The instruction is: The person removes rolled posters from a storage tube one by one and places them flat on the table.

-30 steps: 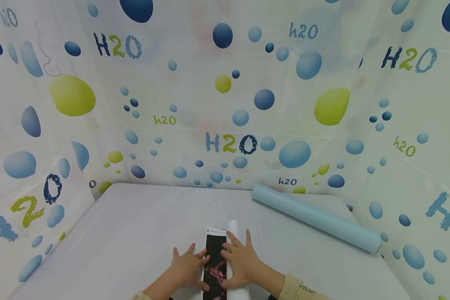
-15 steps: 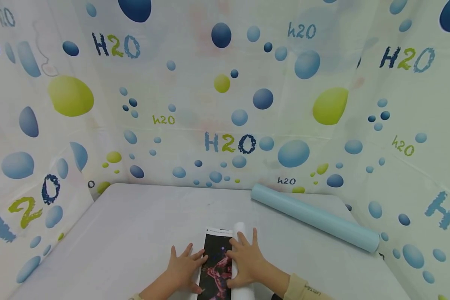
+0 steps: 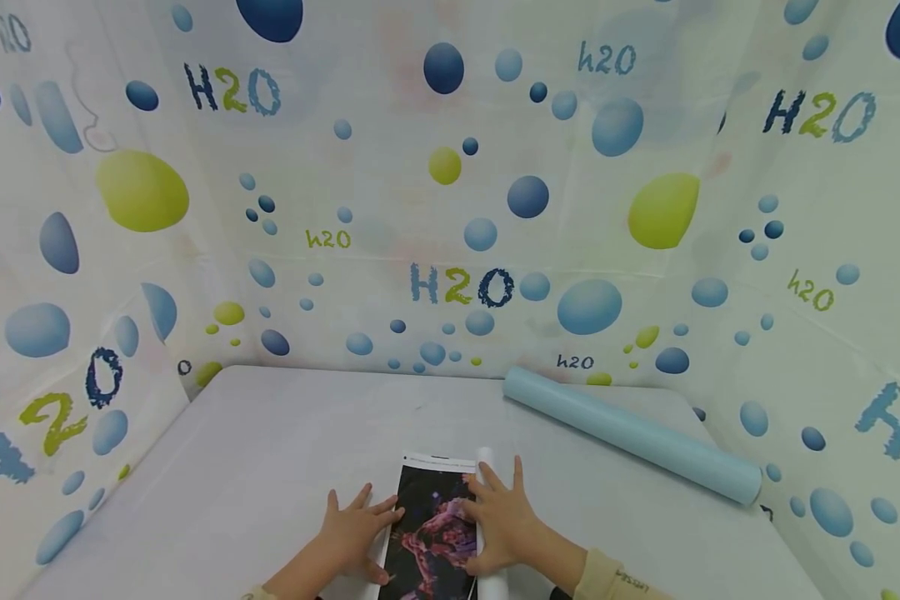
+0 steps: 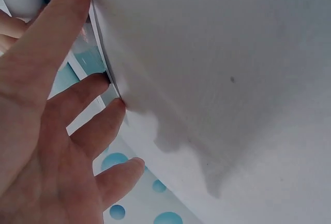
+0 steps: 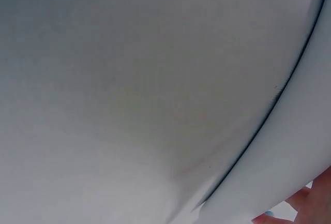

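A partly unrolled poster point(image 3: 429, 546) lies on the white table, showing a dark print with pink shapes and a white border at its far end. Along its right side the rest forms a white paper roll point(image 3: 492, 585). My left hand point(image 3: 347, 531) is spread at the poster's left edge, with fingertips right at that edge in the left wrist view. My right hand point(image 3: 507, 523) lies with spread fingers over the roll and the print's right side. In the right wrist view, the roll point(image 5: 274, 157) curves past a few fingers point(image 5: 316, 199). The poster's near end is out of view.
A long light-blue roll point(image 3: 630, 435) lies diagonally at the table's back right. The white table point(image 3: 285, 433) meets a backdrop point(image 3: 390, 283) printed with blue and green drops and H2O lettering.
The poster has unrolled wider, showing more of the print. My right hand and the roll have shifted slightly right, while my left hand and the poster's left edge have moved left.
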Demonstrator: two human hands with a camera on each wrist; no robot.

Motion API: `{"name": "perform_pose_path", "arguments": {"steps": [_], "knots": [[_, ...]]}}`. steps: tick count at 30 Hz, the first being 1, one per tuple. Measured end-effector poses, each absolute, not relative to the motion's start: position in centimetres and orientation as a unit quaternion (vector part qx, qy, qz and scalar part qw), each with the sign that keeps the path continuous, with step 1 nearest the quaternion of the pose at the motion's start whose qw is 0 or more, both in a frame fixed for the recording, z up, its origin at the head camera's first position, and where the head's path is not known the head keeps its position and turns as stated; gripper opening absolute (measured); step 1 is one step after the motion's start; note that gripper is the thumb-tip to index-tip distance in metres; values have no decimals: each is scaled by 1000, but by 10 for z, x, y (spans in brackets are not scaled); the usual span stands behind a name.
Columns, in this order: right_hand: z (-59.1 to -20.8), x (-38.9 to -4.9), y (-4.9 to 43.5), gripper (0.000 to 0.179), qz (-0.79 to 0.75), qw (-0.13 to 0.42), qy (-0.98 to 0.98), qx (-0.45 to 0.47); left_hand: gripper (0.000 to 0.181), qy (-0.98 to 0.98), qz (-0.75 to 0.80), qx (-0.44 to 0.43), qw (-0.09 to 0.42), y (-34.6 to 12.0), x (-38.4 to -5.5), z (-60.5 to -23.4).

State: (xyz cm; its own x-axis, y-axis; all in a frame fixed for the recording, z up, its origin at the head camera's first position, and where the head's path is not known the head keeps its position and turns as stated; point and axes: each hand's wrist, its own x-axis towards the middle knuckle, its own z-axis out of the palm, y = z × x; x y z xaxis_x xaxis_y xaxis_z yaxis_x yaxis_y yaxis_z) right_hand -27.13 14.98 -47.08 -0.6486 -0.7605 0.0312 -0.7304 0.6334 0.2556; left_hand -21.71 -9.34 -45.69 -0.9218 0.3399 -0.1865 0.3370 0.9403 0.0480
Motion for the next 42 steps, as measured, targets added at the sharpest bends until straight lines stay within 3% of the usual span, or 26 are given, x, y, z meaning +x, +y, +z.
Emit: {"name": "perform_pose_path", "arguments": {"steps": [33,38,42], "knots": [[-475,-289,223,73,-92,50,-943,317,86,984,9,150,93,-122,-225,-457],[-472,-291,235,80,-72,56,-949,303,87,985,-8,141,95,-129,-228,-457],[-473,-292,246,83,-46,27,-956,288,86,985,-13,139,101,-134,-229,-457]]}}
